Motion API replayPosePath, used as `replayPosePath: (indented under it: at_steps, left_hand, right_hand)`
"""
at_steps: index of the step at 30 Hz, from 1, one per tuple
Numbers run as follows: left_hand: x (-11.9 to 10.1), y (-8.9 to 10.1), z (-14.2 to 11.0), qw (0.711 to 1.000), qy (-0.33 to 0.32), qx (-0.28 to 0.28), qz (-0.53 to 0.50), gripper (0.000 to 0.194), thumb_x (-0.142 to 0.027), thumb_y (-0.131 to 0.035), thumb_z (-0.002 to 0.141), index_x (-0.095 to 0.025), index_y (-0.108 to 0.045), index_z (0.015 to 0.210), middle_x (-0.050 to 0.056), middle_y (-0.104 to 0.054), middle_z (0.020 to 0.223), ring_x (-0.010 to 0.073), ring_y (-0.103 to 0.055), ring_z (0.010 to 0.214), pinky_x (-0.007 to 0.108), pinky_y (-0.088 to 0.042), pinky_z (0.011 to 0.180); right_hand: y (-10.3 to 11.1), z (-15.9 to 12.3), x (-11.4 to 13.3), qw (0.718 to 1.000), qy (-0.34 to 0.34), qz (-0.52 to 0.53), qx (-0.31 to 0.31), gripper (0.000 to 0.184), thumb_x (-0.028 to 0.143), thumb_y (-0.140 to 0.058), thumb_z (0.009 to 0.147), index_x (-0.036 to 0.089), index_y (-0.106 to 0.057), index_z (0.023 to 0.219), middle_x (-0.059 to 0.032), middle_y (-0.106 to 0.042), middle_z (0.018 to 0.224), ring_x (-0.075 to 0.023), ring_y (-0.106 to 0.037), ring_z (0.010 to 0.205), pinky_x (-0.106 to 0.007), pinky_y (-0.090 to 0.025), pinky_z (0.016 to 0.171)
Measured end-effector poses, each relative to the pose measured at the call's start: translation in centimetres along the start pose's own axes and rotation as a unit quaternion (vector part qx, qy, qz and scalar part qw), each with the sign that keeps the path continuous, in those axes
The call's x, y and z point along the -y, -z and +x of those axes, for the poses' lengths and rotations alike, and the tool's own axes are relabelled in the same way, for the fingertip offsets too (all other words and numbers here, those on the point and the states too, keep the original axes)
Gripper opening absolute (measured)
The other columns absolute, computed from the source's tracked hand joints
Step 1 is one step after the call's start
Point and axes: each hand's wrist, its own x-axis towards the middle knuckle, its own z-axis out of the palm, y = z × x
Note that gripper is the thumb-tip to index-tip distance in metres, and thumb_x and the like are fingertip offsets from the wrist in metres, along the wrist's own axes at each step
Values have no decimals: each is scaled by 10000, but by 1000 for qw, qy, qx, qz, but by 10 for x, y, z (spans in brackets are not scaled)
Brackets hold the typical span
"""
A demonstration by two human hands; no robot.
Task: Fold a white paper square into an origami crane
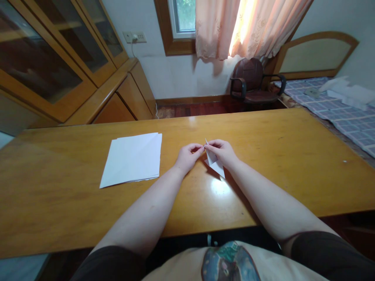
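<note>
A small piece of folded white paper (216,167) is held above the middle of the wooden table (278,156). My right hand (222,151) pinches it near its upper end between thumb and fingers. My left hand (190,156) is closed in a pinch at the paper's upper left tip, its fingertips meeting those of my right hand. The folded paper hangs down toward me, with angled flaps and a pointed lower corner. What exactly lies between the left fingertips is too small to see clearly.
A stack of white paper sheets (133,160) lies on the table to the left. Behind the table are a wooden cabinet (88,78), a brown office chair (252,80) and a curtained window (186,15). A bed (342,113) with a checked cover stands at the right.
</note>
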Motion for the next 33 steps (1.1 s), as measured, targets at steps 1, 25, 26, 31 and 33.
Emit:
replayPosePath:
  at_steps: [1,25,26,31,33]
  left_hand:
    - [0,0,0,1000,0,2,3,225,-361,-645,771,-156,-702,841,53,-720,843,172,-642,796,315,-494,785]
    - [5,-1,-1,998,21,51,-38,255,-370,-528,835,-153,-661,821,40,-680,807,140,-591,734,265,-463,700]
    - [5,-1,0,998,18,54,-33,247,-371,-542,827,-154,-657,807,34,-676,792,141,-590,732,266,-462,706]
    - [3,0,1,999,6,45,3,226,-377,-592,799,-159,-650,785,26,-682,785,153,-608,755,281,-472,743]
    - [0,1,0,999,-2,37,36,224,-374,-586,805,-161,-655,787,28,-686,784,157,-611,750,286,-476,731]
  right_hand:
    - [0,0,0,1000,0,1,-1,227,372,-754,625,170,-706,717,-18,-678,685,-125,-566,610,-268,-441,611]
    - [0,4,-3,999,-15,-31,-13,290,446,-696,638,166,-622,657,17,-568,573,-97,-464,514,-238,-348,508]
    - [-1,4,-3,999,-17,-30,-7,295,451,-696,640,165,-627,667,11,-582,585,-99,-475,522,-238,-356,512]
    - [-3,1,-2,999,-22,-22,1,299,449,-711,636,164,-635,680,12,-593,589,-98,-485,521,-231,-372,506]
    - [-3,1,-2,999,-26,-21,-3,292,443,-712,634,166,-632,670,18,-580,574,-98,-478,510,-231,-369,495]
